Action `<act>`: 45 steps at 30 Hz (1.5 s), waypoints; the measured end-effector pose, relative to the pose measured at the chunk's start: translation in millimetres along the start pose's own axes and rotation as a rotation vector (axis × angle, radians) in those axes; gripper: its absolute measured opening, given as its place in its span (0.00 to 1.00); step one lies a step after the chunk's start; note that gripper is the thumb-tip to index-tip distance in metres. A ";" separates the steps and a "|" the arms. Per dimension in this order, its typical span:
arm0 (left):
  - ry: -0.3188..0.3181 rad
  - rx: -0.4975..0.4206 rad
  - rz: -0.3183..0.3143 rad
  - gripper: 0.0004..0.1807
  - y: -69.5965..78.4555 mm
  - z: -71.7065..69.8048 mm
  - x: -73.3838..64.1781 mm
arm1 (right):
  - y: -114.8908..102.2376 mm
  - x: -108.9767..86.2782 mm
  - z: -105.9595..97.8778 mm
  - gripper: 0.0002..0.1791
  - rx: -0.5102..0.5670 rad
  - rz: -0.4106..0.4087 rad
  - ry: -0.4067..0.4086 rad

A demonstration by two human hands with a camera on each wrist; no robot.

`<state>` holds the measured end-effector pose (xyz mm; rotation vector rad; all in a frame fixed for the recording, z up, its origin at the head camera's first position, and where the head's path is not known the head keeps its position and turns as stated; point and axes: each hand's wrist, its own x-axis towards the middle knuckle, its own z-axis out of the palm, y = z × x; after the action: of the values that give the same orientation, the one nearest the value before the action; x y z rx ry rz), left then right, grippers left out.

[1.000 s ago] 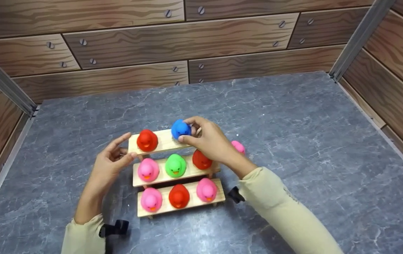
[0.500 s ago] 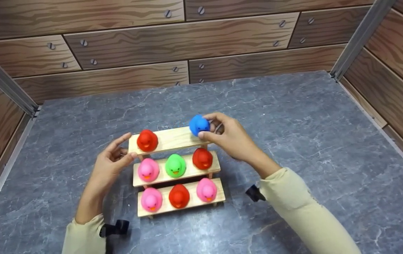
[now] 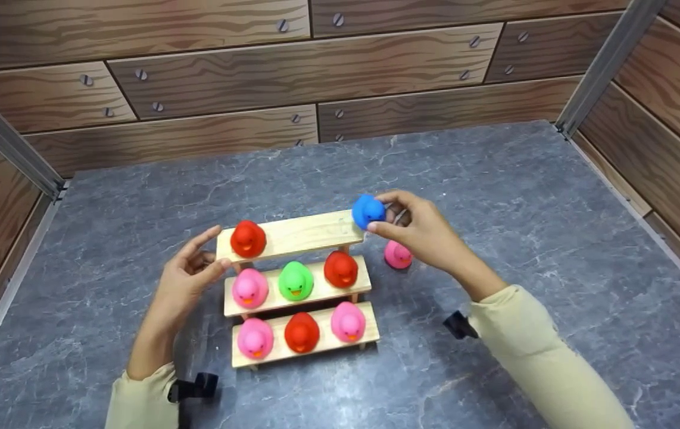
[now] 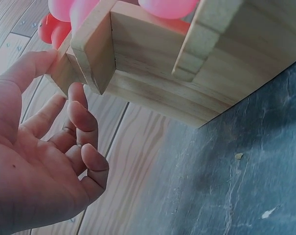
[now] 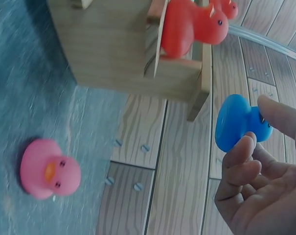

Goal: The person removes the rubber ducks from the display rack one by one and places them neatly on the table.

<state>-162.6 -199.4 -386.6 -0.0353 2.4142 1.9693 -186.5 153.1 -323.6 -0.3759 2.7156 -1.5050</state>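
A three-tier wooden shelf (image 3: 298, 237) stands on the grey surface. My left hand (image 3: 188, 274) pinches the left end of its top tier between thumb and forefinger; the other fingers hang curled below in the left wrist view. In my right hand (image 3: 420, 229) is a blue rubber duck (image 5: 236, 122), pinched between thumb and fingers. It is lifted just off the top tier's right end, apart from the wood in the right wrist view. A red duck (image 3: 248, 239) sits at the top tier's left end. A pink duck (image 3: 398, 255) rests on the surface under my right hand.
The middle tier carries a pink duck (image 3: 250, 288), a green duck (image 3: 296, 280) and a red duck (image 3: 340, 269). Two pink ducks flank a red duck (image 3: 302, 332) on the bottom tier. Wood-patterned walls (image 3: 304, 71) enclose the surface at the back and sides.
My right hand has carried the blue duck rightward from the top tier's middle to beyond its right end. The pink duck beside the shelf has come into sight. My left hand keeps its place.
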 end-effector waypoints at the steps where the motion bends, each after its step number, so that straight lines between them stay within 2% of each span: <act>1: -0.001 -0.002 0.001 0.31 0.0 0.0 -0.1 | 1.7 -0.6 -2.1 0.22 -0.004 0.001 0.003; 18: -0.001 0.034 -0.016 0.31 1.0 -0.7 -1.0 | 41.3 -19.6 -31.1 0.24 -0.056 0.052 0.007; 31: 0.000 0.006 -0.004 0.31 0.7 -0.9 -2.5 | 65.6 -28.0 -36.6 0.25 -0.073 0.111 -0.005; 45: -0.007 0.014 0.004 0.31 0.1 0.3 -0.2 | 89.2 -26.0 -40.7 0.24 -0.131 0.134 -0.040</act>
<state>-162.4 -199.1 -386.6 -0.0240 2.4253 1.9506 -184.5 237.9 -379.1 -0.2191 2.7541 -1.2776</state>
